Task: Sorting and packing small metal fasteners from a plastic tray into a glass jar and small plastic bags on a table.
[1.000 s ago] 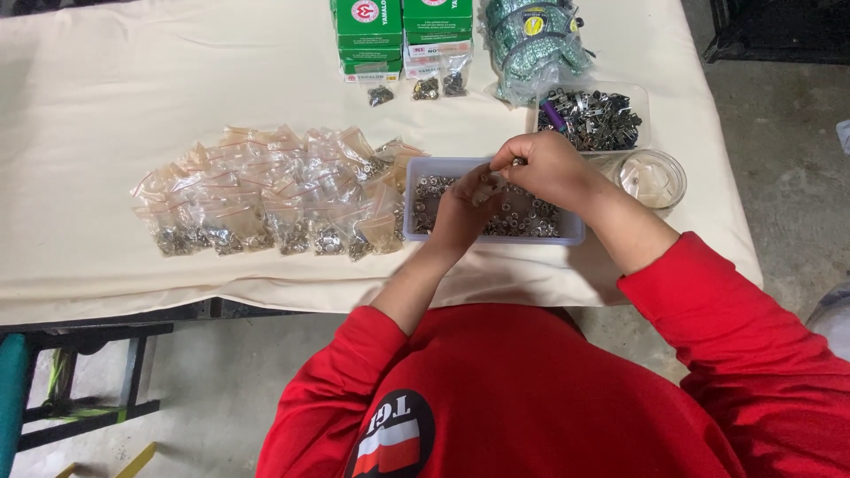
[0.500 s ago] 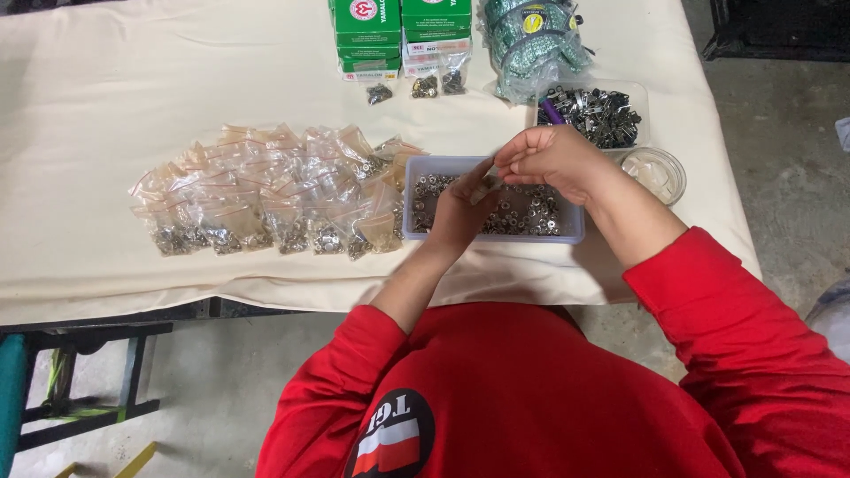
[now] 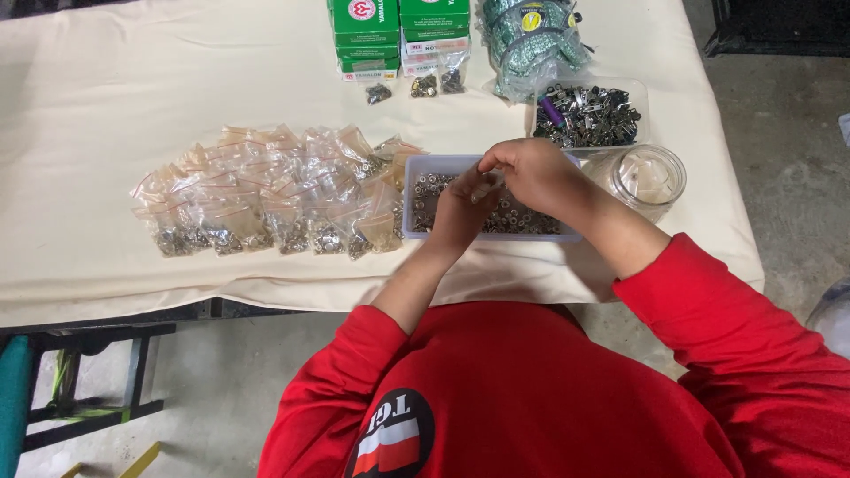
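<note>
Hands met over the tray (image 3: 416, 232) of small metal parts, right of centre.

The left hand (image 3: 460, 205) and right hand (image 3: 529, 173) touched above the tray, fingers pinched together on something too small to make out. Filled bags (image 3: 266, 199) lay just left of the tray; a clear jar (image 3: 651, 177) stood right, green boxes (image 3: 400, 31) at the top.

Hidden under both hands (image 3: 505, 190): middle of the tray (image 3: 416, 232); too small to identify: its metal pieces (image 3: 522, 221); cut off above: green boxes (image 3: 365, 26).
</note>
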